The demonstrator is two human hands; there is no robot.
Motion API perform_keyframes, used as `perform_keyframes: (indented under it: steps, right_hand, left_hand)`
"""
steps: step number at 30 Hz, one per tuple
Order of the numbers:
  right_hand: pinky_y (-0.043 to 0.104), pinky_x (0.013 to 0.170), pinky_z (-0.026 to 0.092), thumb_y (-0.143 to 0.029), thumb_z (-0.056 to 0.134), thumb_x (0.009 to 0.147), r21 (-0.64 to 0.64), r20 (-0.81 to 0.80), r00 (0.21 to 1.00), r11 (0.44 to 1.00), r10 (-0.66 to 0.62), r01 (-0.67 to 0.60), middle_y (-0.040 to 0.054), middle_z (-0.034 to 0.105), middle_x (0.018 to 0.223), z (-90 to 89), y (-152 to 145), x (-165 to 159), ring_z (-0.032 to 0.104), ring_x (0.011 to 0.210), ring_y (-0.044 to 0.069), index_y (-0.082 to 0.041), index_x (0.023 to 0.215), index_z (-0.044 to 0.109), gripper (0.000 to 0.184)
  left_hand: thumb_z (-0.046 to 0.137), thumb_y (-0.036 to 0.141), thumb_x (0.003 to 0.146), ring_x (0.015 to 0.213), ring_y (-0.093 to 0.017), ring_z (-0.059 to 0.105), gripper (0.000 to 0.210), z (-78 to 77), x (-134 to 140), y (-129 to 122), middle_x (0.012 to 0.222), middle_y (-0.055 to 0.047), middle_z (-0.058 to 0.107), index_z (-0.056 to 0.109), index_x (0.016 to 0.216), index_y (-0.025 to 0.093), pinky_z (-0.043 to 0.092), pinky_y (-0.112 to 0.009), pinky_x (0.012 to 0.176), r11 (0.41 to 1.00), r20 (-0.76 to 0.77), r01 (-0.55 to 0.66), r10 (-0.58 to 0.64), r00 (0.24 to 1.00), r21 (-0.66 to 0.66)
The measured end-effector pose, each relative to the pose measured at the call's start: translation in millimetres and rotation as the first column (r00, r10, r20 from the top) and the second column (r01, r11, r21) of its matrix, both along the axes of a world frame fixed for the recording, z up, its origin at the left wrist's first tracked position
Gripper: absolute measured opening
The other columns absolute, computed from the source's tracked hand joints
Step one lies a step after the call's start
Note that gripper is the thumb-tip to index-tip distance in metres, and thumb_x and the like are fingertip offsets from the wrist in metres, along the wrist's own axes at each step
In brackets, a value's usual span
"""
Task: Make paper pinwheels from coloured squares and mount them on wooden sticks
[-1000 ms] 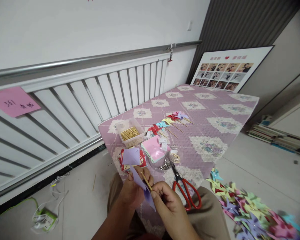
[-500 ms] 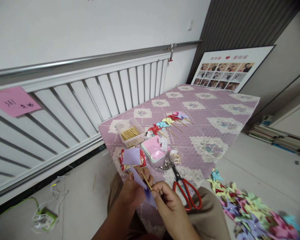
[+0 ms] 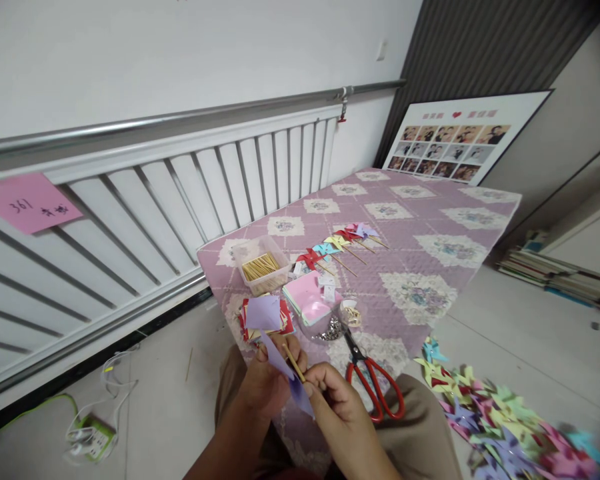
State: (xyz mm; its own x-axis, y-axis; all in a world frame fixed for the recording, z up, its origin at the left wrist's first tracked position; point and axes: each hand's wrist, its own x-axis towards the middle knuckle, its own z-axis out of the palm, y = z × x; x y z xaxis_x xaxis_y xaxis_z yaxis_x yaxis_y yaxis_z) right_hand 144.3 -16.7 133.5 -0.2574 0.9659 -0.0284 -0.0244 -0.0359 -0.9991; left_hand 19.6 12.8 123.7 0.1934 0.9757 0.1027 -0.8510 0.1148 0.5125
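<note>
Just over my lap, my left hand [image 3: 266,385] pinches a purple paper pinwheel [image 3: 277,357], its folds partly hidden by the fingers. My right hand [image 3: 341,415] is closed on the lower end of a thin wooden stick [image 3: 293,363], which lies against the paper and slants up towards the left fingers. Red-handled scissors [image 3: 377,387] rest at the table edge beside my right hand. Ahead of my hands are a stack of cut paper squares with a purple sheet [image 3: 263,312] on top, a pile of pink paper [image 3: 307,297] and small metal pins [image 3: 331,328].
A clear plastic box [image 3: 273,280] of wooden sticks stands near the radiator [image 3: 260,173]. Several finished pinwheels [image 3: 336,243] lie in a row on the flowered tablecloth [image 3: 365,190]. A small tub [image 3: 351,313] holds pale pieces. Many pinwheels [image 3: 510,427] are heaped on the floor at right.
</note>
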Motion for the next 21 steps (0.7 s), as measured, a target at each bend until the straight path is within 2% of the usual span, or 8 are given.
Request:
perform_keyframes:
  steps: [3,9,21]
  right_hand:
    - [0.023,0.055,0.034,-0.046,0.056,0.086,-0.002,0.004,1.0,1.0,-0.007,0.007,-0.0051,0.04,0.064,1.5,0.2,0.0,0.037,0.058,0.012,-0.021,0.07,0.05,0.03]
    - [0.023,0.054,0.035,-0.048,0.057,0.085,-0.004,-0.001,1.0,1.0,-0.004,0.004,-0.0049,0.041,0.063,3.1,0.4,-0.7,0.037,0.058,0.012,-0.02,0.069,0.051,0.033]
    - [0.023,0.054,0.031,-0.042,0.053,0.088,0.011,-0.014,1.0,1.0,0.012,-0.012,-0.0052,0.039,0.064,-4.0,2.3,0.3,0.034,0.058,0.012,-0.021,0.071,0.05,0.027]
  left_hand:
    - [0.073,0.026,0.076,0.057,-0.009,0.042,0.03,-0.4,-0.5,-0.4,0.063,0.002,0.044,0.048,0.061,0.017,0.03,-0.022,0.052,1.0,0.01,0.009,-0.009,1.0,-0.003]
    - [0.077,0.025,0.072,0.059,-0.009,0.046,0.03,-2.4,-1.1,0.2,0.067,0.002,0.049,0.049,0.062,0.017,0.032,-0.023,0.053,1.0,0.009,0.01,-0.01,1.0,-0.013]
    - [0.075,0.025,0.074,0.056,-0.009,0.044,0.035,1.3,0.3,1.5,0.06,0.003,0.045,0.045,0.058,0.017,0.03,-0.022,0.051,1.0,-0.014,-0.008,0.008,1.0,-0.018]
